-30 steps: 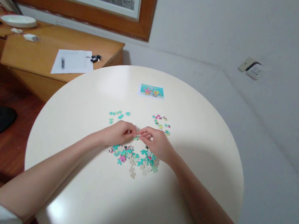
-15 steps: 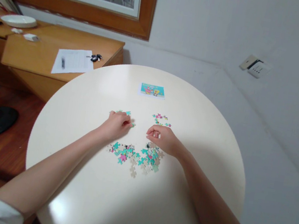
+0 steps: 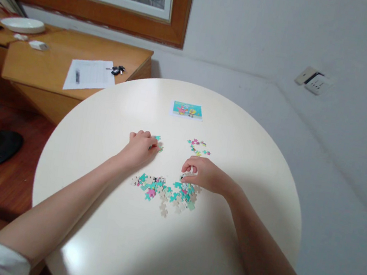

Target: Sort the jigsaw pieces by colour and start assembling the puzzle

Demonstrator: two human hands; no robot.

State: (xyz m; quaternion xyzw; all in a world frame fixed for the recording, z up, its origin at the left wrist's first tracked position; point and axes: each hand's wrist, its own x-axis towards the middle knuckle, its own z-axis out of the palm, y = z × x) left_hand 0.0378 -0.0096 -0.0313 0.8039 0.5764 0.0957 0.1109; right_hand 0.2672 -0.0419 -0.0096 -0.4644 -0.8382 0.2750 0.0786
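Note:
My left hand [image 3: 140,148] is closed in a pinch on a small green puzzle piece [image 3: 161,150], just above or on the table. Beside it lie teal puzzle pieces [image 3: 157,138], partly hidden by the fingers. My right hand [image 3: 206,173] hovers at the upper edge of a loose heap of puzzle pieces [image 3: 177,196], its thumb and forefinger apart around a black-and-white piece [image 3: 183,176]. The heap mixes teal, pink and grey-backed pieces. Beyond the right hand sits a small group of pink, green and yellow pieces [image 3: 198,146].
A picture card [image 3: 187,110] with cartoon figures lies toward the far side of the round white table [image 3: 92,230]. A wooden desk [image 3: 55,66] at the left bears a paper sheet [image 3: 90,75], keys [image 3: 118,70] and a white dish [image 3: 23,25]. Walls stand behind and to the right.
My right hand has come down and nearer to the heap, its fingers parting. My left hand has shifted slightly left and away from me with its puzzle piece.

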